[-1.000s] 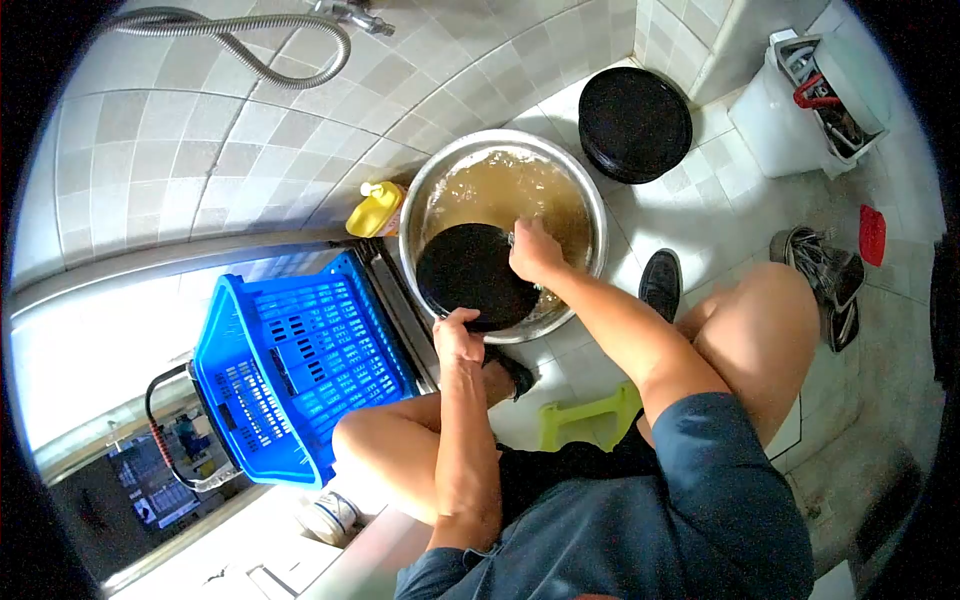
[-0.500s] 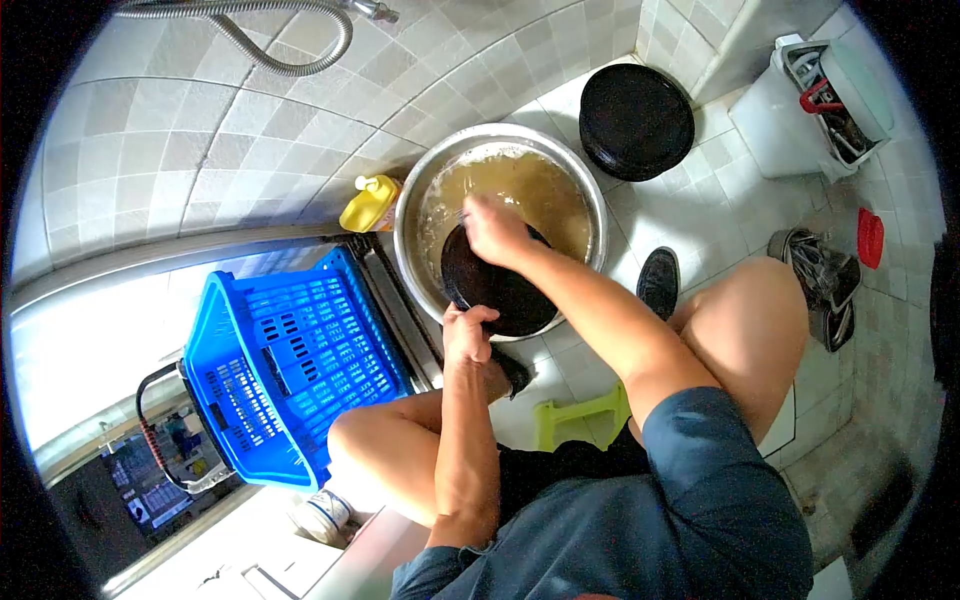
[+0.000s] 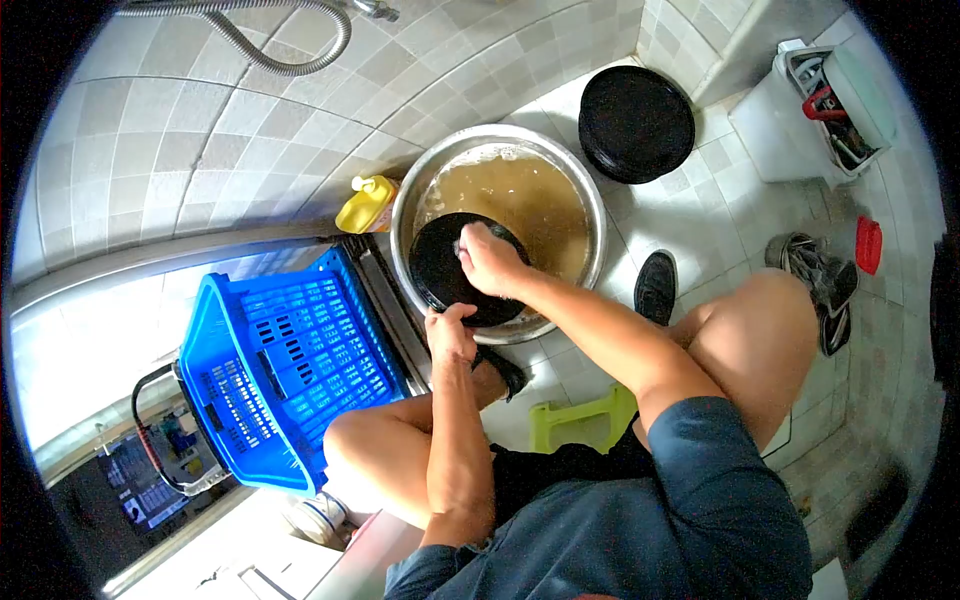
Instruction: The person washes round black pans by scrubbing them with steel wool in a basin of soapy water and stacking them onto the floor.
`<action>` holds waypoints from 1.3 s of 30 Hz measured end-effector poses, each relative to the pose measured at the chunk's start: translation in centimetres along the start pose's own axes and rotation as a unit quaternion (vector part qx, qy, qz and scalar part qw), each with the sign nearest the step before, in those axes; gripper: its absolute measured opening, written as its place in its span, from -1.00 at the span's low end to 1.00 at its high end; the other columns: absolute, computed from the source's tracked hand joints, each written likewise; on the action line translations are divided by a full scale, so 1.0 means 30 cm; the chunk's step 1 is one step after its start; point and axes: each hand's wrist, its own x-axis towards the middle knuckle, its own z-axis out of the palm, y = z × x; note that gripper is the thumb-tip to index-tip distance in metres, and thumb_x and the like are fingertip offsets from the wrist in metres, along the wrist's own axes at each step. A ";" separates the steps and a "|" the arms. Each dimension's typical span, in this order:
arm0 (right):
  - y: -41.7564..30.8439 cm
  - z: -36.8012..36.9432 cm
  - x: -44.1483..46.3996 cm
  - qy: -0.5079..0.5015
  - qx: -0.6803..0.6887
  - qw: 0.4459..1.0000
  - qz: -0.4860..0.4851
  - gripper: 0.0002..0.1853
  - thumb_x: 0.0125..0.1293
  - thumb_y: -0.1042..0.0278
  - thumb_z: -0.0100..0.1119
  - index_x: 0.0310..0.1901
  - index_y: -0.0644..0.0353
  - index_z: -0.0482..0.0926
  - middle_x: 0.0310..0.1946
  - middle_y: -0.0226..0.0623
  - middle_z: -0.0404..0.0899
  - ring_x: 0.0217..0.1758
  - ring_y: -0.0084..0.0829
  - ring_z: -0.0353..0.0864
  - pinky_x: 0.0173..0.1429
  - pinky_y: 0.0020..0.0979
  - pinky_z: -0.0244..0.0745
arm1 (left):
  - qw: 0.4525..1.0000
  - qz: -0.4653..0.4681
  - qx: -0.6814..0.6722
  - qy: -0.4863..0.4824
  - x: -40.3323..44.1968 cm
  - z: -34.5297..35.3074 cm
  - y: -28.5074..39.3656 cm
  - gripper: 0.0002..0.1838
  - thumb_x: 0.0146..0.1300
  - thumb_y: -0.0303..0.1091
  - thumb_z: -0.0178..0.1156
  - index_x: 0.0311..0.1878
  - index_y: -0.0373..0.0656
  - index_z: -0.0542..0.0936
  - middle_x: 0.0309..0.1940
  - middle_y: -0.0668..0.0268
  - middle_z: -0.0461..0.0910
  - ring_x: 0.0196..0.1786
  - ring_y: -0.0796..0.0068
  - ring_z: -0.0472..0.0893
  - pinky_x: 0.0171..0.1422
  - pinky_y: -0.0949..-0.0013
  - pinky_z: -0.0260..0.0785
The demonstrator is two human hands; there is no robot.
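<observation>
A round black pan or plate (image 3: 436,262) is tilted over the near left part of a metal basin (image 3: 599,235) of cloudy brownish water (image 3: 535,205). My left hand (image 3: 451,332) grips its near rim, thumb on the top face. Over the pan's inner surface, my right hand (image 3: 491,262) is closed around a small silvery scouring pad (image 3: 459,249), mostly hidden by the fingers. The pan's underside is out of sight.
Stacked black round pans (image 3: 637,124) stand on the floor behind the basin. A yellow bottle (image 3: 368,205) and blue crate (image 3: 300,350) are at left. A green stool (image 3: 585,420) is beneath me; a white bin (image 3: 785,125) and red object (image 3: 869,245) are at right.
The pan has shifted left and slightly up, with my left hand moving along on its rim. My right hand has come down from the far rim onto the pan's inner face.
</observation>
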 end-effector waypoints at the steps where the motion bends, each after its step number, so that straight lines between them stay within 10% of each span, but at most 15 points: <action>1: 0.027 -0.005 0.031 0.019 -0.040 0.999 0.007 -0.86 0.31 0.43 0.10 -0.16 0.21 0.37 -0.20 0.05 0.47 -0.25 0.16 0.52 -0.15 0.08 0.45 | 0.999 -0.006 -0.027 -0.034 -0.027 0.013 0.007 -0.51 -0.11 -0.79 0.18 -0.04 -0.18 0.54 -0.22 0.28 0.65 -0.24 0.25 0.64 -0.20 0.26 0.52; 5: 0.116 -0.082 0.079 0.125 -0.147 0.971 0.139 -0.85 0.31 0.40 0.10 -0.13 0.23 0.45 -0.17 0.12 0.52 -0.12 0.18 0.57 -0.06 0.09 0.49 | 0.995 0.057 -0.001 -0.079 -0.065 0.024 -0.017 -0.56 -0.11 -0.75 0.21 -0.12 -0.11 0.55 -0.33 0.30 0.62 -0.30 0.26 0.63 -0.27 0.22 0.51; 7: 0.079 -0.095 0.049 -0.048 -0.175 0.966 0.185 -0.64 0.29 0.41 0.11 0.07 0.41 0.45 0.04 0.24 0.53 -0.03 0.20 0.63 0.07 0.09 0.53 | 0.997 0.037 -0.006 -0.064 -0.059 0.026 -0.009 -0.57 -0.11 -0.75 0.21 -0.12 -0.13 0.55 -0.34 0.30 0.62 -0.31 0.26 0.63 -0.27 0.21 0.52; 13: -0.092 0.019 -0.028 -0.060 0.031 0.997 -0.042 -0.81 0.32 0.34 0.11 -0.15 0.21 0.38 -0.20 0.06 0.50 -0.25 0.21 0.59 -0.19 0.15 0.50 | 0.999 -0.028 -0.012 -0.035 -0.038 0.032 0.030 -0.62 -0.11 -0.78 0.17 -0.13 -0.31 0.57 -0.30 0.25 0.68 -0.32 0.22 0.68 -0.17 0.23 0.55; 19: 0.157 -0.096 0.033 0.044 -0.132 0.983 0.121 -0.84 0.34 0.34 0.10 -0.14 0.21 0.43 -0.16 0.07 0.56 -0.15 0.15 0.59 -0.14 0.13 0.46 | 0.996 -0.016 0.024 -0.080 -0.066 0.037 -0.031 -0.53 -0.15 -0.81 0.17 -0.07 -0.33 0.63 -0.15 0.18 0.73 -0.17 0.22 0.69 -0.04 0.29 0.53; 22: 0.083 -0.048 -0.043 -0.066 -0.089 0.980 0.164 -0.83 0.31 0.34 0.12 -0.15 0.20 0.44 -0.19 0.07 0.54 -0.16 0.17 0.58 -0.11 0.10 0.47 | 0.999 -0.009 0.014 -0.037 -0.014 0.028 -0.024 -0.63 -0.14 -0.78 0.19 -0.20 -0.25 0.63 -0.30 0.25 0.69 -0.32 0.24 0.65 -0.22 0.26 0.51; 27: -0.091 0.009 -0.036 -0.095 0.080 0.992 -0.032 -0.83 0.36 0.31 0.15 -0.14 0.13 0.39 -0.25 0.02 0.52 -0.22 0.19 0.56 -0.16 0.09 0.47 | 0.998 -0.043 0.034 -0.014 0.070 -0.028 -0.025 -0.63 -0.08 -0.74 0.19 -0.15 -0.20 0.57 -0.37 0.26 0.65 -0.45 0.33 0.61 -0.44 0.35 0.42; 39: 0.253 -0.064 -0.084 -0.033 -0.121 0.951 0.281 -0.65 0.27 0.40 0.02 0.02 0.45 0.48 -0.01 0.35 0.56 0.02 0.28 0.60 0.19 0.11 0.48 | 0.997 0.011 -0.074 0.018 0.065 -0.017 -0.043 -0.50 -0.14 -0.79 0.13 -0.05 -0.19 0.60 -0.13 0.26 0.68 -0.15 0.20 0.65 -0.01 0.23 0.53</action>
